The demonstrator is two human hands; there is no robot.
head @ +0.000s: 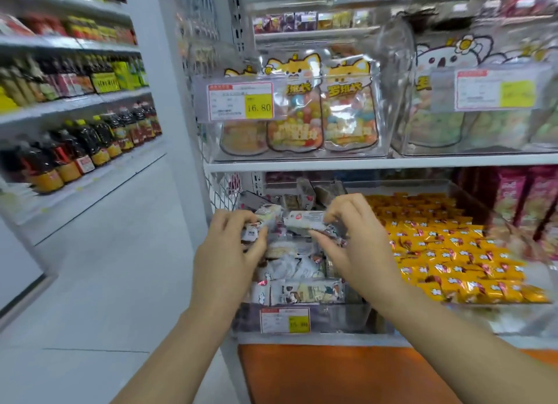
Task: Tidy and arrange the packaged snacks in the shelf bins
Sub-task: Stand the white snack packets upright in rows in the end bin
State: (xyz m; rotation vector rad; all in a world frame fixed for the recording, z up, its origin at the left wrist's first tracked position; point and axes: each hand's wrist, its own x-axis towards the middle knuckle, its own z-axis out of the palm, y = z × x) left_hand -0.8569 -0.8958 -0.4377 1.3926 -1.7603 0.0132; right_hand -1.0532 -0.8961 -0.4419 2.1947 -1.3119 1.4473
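My left hand (229,246) grips a white snack pack (267,214). My right hand (353,237) pinches a second pack (303,219). I hold both just above the heaped packs in the clear bin (338,316) on the lower shelf.

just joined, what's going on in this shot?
A person is sorting small snack packets in a clear bin. The left hand grips one white packet, and the right hand pinches a second packet in its fingers, both just above the pile. The rest of that bin lies jumbled. The orange packets in the next bin lie in rows, with no hand on them.
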